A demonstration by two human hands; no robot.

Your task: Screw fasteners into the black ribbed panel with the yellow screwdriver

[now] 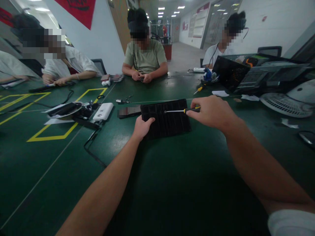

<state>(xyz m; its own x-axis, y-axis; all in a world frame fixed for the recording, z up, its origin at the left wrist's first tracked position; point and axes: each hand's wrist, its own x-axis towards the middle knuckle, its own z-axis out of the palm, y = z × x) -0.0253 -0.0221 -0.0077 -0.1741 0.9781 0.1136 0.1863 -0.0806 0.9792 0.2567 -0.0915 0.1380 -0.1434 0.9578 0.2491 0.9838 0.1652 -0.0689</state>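
A black rectangular panel (pixel 173 123) with ribs across its face is held tilted above the green table. My left hand (pixel 144 126) grips its left edge, thumb on the front face. Between the fingers of my right hand (pixel 209 111) is a screwdriver (pixel 184 110) with a black and yellow handle. Its metal shaft points left across the panel, and the tip is at a small round spot left of the panel's middle. Whether a screw sits there is too small to tell. Behind the panel's left side lies a dark flat device (pixel 129 111), partly covered by it.
Left of the panel are a white power bank (pixel 103 111) with a cable and a pile of dark parts (pixel 73 111). A white fan grille (pixel 285 101) and dark casings (pixel 270 75) stand right. Another screwdriver (pixel 199 89) lies beyond. Several people sit around the table (pixel 172 183).
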